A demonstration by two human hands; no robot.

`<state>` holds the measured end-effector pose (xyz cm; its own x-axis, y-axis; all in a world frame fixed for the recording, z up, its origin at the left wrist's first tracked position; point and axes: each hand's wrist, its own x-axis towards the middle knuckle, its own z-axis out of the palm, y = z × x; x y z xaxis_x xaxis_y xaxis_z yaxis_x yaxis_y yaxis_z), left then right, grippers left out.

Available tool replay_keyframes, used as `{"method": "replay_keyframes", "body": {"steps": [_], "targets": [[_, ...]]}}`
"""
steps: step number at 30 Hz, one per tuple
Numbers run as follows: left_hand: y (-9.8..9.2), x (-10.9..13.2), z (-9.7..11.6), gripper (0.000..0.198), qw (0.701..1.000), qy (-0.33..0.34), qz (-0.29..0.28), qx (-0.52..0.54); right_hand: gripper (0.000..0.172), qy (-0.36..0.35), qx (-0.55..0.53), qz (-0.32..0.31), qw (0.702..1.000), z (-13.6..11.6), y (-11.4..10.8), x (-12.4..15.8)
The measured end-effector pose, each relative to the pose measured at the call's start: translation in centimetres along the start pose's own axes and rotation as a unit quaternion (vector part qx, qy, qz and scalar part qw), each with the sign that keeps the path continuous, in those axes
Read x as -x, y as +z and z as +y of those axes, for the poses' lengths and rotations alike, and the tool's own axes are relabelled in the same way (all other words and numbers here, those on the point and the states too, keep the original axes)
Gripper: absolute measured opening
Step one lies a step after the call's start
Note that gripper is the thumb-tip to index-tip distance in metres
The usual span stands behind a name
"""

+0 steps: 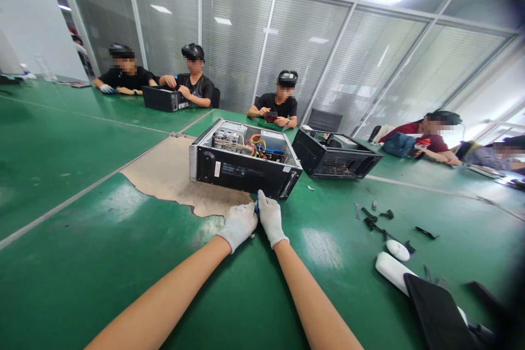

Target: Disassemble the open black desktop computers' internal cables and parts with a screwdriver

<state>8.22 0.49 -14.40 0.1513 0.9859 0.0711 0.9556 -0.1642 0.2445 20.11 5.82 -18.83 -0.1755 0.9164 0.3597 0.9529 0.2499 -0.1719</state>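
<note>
An opened desktop computer case (246, 169) lies on its side in front of me, with drives, coloured cables and a blue board showing inside. Just short of its near edge my two white-gloved hands meet. My left hand (238, 225) is curled closed, its knuckles up. Against it, my right hand (270, 217) is closed too, thumb side up near the case's lower edge. Something blue shows between them; whether it is glove coating or a held thing I cannot tell. A tiny grey bit shows under the left hand.
A second open black case (336, 156) stands at right. Black brackets (371, 222), a white oval object (397, 250) and a black flat object (438, 311) lie on the green table (123, 262). Bare board (164, 175) shows where the covering is torn. Several people sit across, one at another case (159, 99).
</note>
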Motion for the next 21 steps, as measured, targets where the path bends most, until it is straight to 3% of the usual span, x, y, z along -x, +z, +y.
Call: {"method": "replay_keyframes", "body": {"steps": [21], "targets": [[0.16,0.05,-0.09,0.028,1.0,0.001,0.011,0.001,0.049,-0.01,0.01,0.009,1.0,-0.07,-0.12,0.04]]}}
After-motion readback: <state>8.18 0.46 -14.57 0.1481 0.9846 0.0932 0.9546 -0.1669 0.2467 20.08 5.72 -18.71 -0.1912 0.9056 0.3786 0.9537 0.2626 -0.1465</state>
